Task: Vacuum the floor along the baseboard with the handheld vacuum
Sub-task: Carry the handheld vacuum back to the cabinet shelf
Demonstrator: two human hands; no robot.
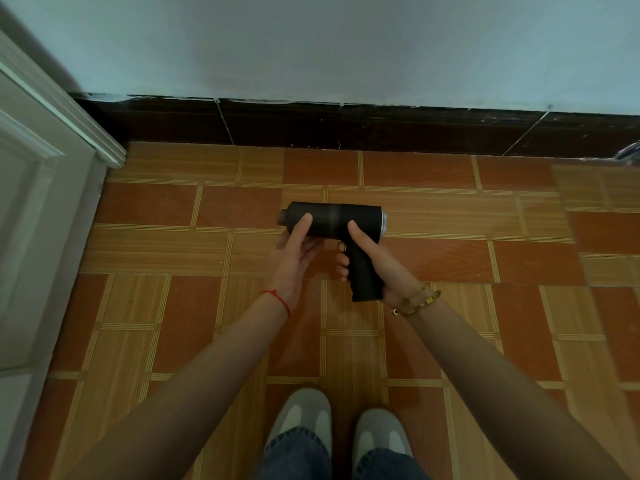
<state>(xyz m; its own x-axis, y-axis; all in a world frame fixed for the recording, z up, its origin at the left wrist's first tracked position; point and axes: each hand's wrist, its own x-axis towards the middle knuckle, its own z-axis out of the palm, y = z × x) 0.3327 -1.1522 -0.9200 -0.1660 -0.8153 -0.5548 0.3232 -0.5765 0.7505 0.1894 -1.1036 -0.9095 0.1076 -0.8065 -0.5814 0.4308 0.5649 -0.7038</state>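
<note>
I am holding the handheld vacuum (332,220) out in front of me, well above the floor (450,271), its barrel lying crosswise and parallel to the baseboard (346,128). My right hand (372,261) is wrapping the pistol handle, fingers curling round its front and thumb lying up against the barrel, because that is the grip I judge I will need for steering. My left hand (294,256) is cupping the barrel from below near the nozzle end, thumb pressing on its side, fingers loosely curved beneath it (probably steadying it while I ready the thing). The nozzle is pointing toward the door frame (100,147) at the left end of the baseboard, not down at the floor yet. The strip where floor meets baseboard is lying beyond the vacuum, untouched, so I am judging the sweep not begun.
</note>
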